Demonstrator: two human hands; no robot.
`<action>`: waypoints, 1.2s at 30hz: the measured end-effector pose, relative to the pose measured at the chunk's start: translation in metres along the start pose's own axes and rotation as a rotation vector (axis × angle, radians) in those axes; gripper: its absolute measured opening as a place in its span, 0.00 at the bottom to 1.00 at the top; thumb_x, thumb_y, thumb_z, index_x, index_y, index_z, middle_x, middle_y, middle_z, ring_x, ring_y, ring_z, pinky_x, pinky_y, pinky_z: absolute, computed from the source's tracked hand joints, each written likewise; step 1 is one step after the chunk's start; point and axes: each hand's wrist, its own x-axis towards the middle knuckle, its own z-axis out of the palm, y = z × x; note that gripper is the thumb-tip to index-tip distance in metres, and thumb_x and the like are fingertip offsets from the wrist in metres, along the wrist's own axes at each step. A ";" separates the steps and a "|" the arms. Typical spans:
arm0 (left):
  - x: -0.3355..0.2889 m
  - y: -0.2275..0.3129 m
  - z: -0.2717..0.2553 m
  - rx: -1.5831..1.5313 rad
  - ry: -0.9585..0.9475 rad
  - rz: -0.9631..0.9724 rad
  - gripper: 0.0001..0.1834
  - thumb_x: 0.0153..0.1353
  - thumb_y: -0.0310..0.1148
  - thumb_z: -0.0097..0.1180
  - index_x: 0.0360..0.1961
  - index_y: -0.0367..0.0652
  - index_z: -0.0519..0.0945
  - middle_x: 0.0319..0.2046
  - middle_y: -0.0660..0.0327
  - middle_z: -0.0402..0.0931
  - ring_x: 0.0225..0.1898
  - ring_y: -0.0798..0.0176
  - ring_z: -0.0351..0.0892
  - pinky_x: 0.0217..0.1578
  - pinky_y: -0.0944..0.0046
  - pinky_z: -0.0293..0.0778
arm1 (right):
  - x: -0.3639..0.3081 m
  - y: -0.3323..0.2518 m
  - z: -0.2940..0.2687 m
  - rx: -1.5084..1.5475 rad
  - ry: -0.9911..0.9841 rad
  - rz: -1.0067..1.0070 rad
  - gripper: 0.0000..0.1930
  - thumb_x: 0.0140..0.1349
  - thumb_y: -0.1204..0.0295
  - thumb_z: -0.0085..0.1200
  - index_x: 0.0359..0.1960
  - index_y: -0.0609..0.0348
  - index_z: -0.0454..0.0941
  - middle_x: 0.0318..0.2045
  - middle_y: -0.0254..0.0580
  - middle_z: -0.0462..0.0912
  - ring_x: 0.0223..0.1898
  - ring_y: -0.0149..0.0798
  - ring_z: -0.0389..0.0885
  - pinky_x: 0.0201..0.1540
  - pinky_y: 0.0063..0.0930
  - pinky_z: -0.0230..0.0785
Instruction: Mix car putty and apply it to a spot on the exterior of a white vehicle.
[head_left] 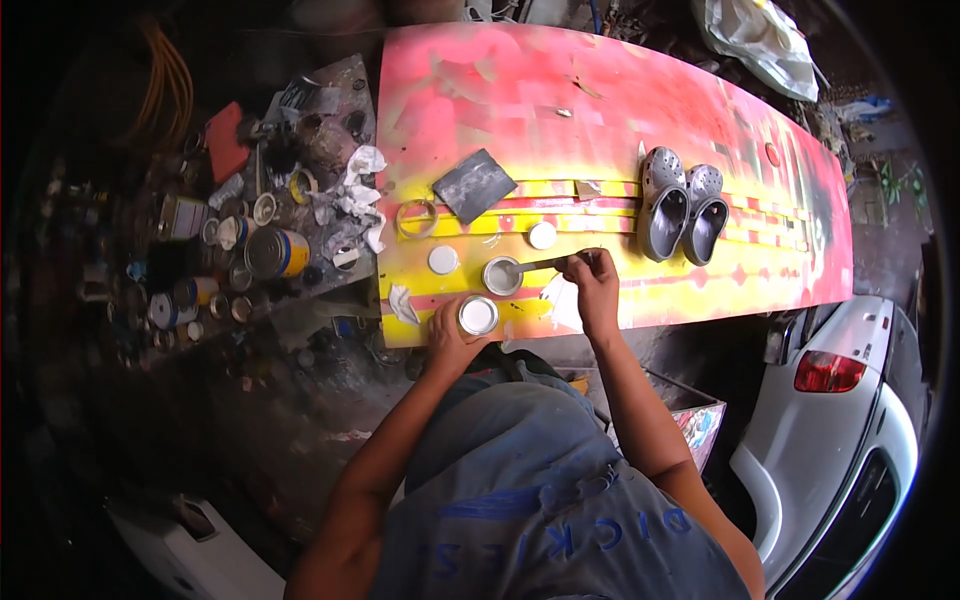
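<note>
My left hand [452, 330] is wrapped round a small can [478, 316] with a white top or contents, at the near edge of the painted table. My right hand [597, 285] pinches a flat, dark metal spatula [543, 265]. The spatula's tip reaches into a second small can [503, 277] of greyish-white material, just beyond the first can. Two round white lids lie close by: one lid [443, 260] to the left, another lid [543, 236] farther back. A scrap of white paper [563, 302] rests below the spatula.
The table [500, 70] is pink and yellow. On it are a dark sheet [475, 186], a tape roll [417, 219] and grey clogs [664, 215]. A cluttered bench with paint cans [277, 253] stands left; a white car [830, 430] is at the near right.
</note>
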 end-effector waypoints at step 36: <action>0.062 0.073 -0.029 0.057 0.087 0.010 0.43 0.43 0.34 0.78 0.59 0.41 0.67 0.53 0.46 0.71 0.57 0.40 0.71 0.57 0.46 0.70 | 0.012 0.010 -0.024 0.094 -0.095 -0.064 0.07 0.69 0.76 0.53 0.45 0.67 0.74 0.35 0.41 0.82 0.37 0.31 0.81 0.42 0.25 0.73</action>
